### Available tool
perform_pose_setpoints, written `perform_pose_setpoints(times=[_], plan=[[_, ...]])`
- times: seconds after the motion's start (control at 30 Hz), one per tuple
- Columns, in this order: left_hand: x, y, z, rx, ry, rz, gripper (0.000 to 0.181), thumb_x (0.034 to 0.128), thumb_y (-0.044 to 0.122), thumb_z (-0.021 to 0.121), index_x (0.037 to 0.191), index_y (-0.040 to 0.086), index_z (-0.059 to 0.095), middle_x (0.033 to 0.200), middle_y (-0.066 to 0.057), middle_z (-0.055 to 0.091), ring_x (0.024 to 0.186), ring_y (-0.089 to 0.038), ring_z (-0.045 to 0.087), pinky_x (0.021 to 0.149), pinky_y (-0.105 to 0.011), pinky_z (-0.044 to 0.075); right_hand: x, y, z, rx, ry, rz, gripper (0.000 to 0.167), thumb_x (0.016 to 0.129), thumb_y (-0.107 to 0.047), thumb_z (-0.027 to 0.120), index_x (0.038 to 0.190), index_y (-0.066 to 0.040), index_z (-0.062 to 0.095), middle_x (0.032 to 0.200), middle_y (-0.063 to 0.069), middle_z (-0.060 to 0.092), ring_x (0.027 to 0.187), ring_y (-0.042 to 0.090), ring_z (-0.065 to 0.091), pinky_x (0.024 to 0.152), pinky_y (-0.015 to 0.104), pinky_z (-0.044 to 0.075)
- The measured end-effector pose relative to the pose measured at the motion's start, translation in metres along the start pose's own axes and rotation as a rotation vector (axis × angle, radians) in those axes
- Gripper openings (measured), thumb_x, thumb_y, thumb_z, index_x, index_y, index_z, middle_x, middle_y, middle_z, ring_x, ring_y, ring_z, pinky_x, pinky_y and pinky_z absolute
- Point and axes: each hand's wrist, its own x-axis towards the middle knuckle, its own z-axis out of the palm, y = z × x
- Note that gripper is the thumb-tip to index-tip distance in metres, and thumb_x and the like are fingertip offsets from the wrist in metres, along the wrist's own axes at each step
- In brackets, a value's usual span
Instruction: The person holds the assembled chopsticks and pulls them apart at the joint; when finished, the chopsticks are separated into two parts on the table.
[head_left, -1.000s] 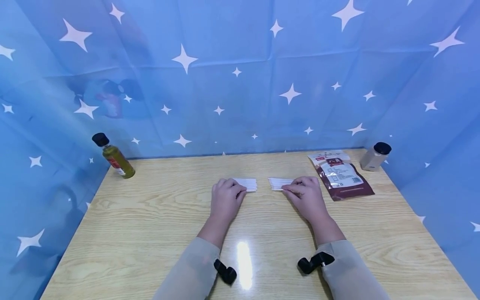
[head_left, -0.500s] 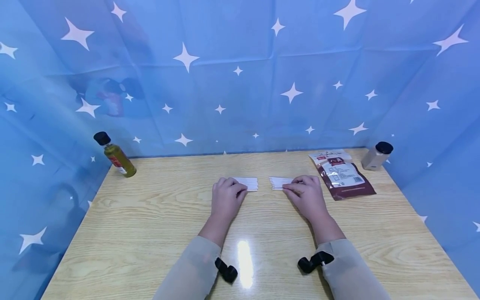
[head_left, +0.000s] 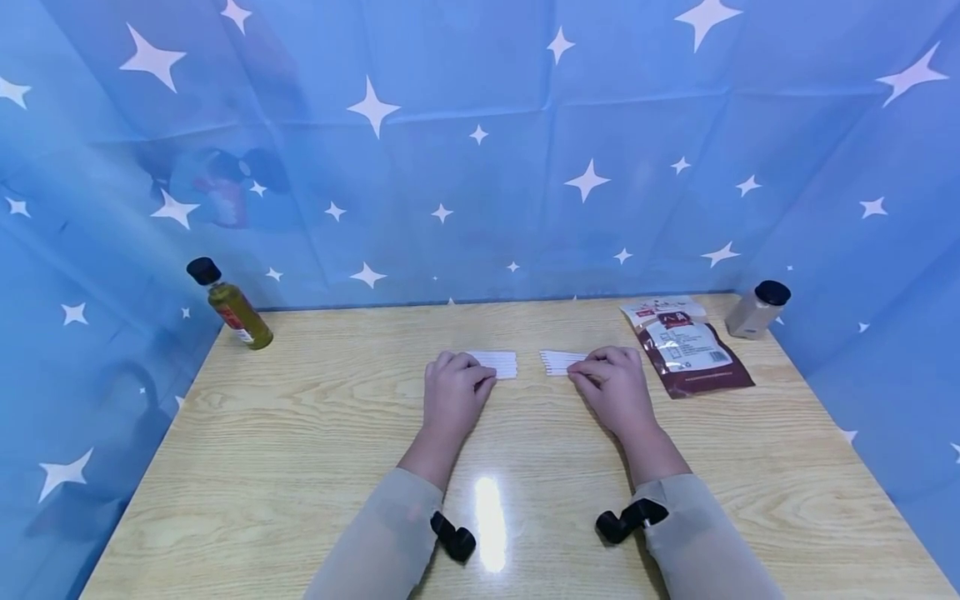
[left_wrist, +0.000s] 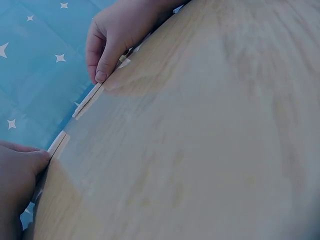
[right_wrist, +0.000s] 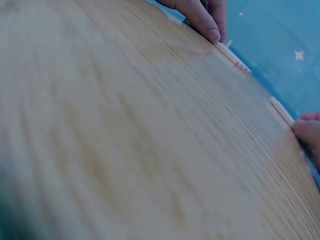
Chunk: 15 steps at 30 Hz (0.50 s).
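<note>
Two flat white pieces, each lined like several thin strips side by side, lie on the table with a gap between them. Thumb and fingers of my left hand (head_left: 453,393) pinch the outer end of the left white striped piece (head_left: 497,364). On the other side my right hand (head_left: 615,392) pinches the right white striped piece (head_left: 558,362) in the same way. Their inner ends face each other; the outer ends are hidden under the hands. In the left wrist view both pieces lie low against the wood, the right hand (left_wrist: 117,40) above and the left hand (left_wrist: 20,172) below.
A bottle of yellow-green liquid (head_left: 240,317) with a black cap stands at the back left. At the back right lie a brown and white pouch (head_left: 688,350) and a black-lidded jar (head_left: 752,315). Behind the wooden table (head_left: 315,483) hangs a blue star-patterned curtain (head_left: 480,183).
The hands and both white pieces hold nearly the same places on the table. The whole head view has shifted slightly, with the table edge a little higher in it.
</note>
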Motion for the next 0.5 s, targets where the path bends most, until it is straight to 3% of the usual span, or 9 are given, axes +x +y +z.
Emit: perform_pose_setpoints(times=[0.2,0.33,0.5], plan=[[-0.0018,0.0000,-0.0015,-0.006,-0.021,-0.022,0.006,0.0923,0.028,0.088,0.098,0.026,0.088,0.096,0.006,0.074,0.093,-0.019,0.062,0.080,-0.041,0.049,0.0015,-0.0023,0.0000,-0.002,-0.021,0.018,0.009,0.087,-0.008,0.090,0.094,-0.011,0.087,0.100,0.014,0.072,0.100,0.035,0.058,0.093,0.050,0.039],[0.0009,0.0000,-0.0005,-0.028,0.006,-0.004,0.005,0.0916,0.026,0.089,0.097,0.025,0.088,0.095,0.005,0.074,0.092,-0.020,0.062,0.080,-0.042,0.050,0.0026,-0.0021,-0.0007,-0.006,-0.026,0.026,0.008,0.088,-0.009,0.089,0.096,-0.010,0.087,0.101,0.014,0.071,0.101,0.035,0.057,0.094,0.051,0.039],[0.0023,-0.0006,0.0010,-0.080,0.030,0.019,0.008,0.0919,0.027,0.088,0.097,0.020,0.087,0.094,0.003,0.075,0.091,-0.021,0.062,0.078,-0.042,0.048,0.0029,-0.0013,-0.0010,0.003,-0.031,0.093,0.016,0.091,-0.013,0.087,0.107,-0.009,0.084,0.109,0.015,0.070,0.107,0.037,0.054,0.094,0.053,0.039]])
